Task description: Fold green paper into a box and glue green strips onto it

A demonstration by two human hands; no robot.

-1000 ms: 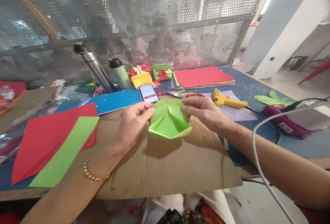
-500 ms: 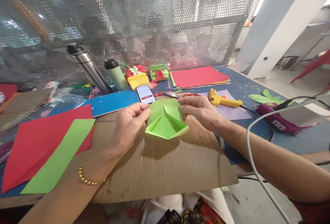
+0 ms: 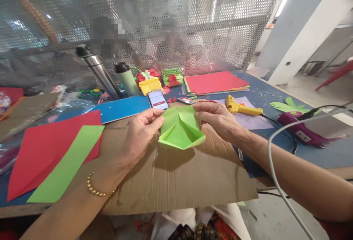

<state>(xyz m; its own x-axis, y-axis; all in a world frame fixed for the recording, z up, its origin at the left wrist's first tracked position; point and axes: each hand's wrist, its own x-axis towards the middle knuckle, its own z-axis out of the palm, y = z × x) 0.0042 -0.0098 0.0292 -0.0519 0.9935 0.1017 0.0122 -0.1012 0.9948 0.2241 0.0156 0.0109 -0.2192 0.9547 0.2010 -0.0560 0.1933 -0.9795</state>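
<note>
A folded piece of green paper [image 3: 182,131] is held up over the brown cardboard sheet [image 3: 176,184], its near part opened into a shallow pocket with a pointed front edge. My left hand [image 3: 145,127] pinches its left side between thumb and fingers. On the opposite side, my right hand [image 3: 213,118] grips the paper's edge the same way. Beneath the paper, a shadow falls on the cardboard. Behind my hands lie a phone [image 3: 158,100] with a lit screen and a pair of scissors [image 3: 190,101], partly hidden by my right hand.
Red paper [image 3: 55,144] and a green strip [image 3: 68,162] lie at left. A blue board [image 3: 127,108], steel flask [image 3: 100,72] and green bottle [image 3: 127,80] stand behind. At right are a yellow glue gun [image 3: 241,107], a purple power strip [image 3: 300,127] and a hanging white cable [image 3: 271,162].
The whole view has shifted slightly, so things appear a little further right. The green paper's pocket looks a bit wider open; both hands keep their hold on it.
</note>
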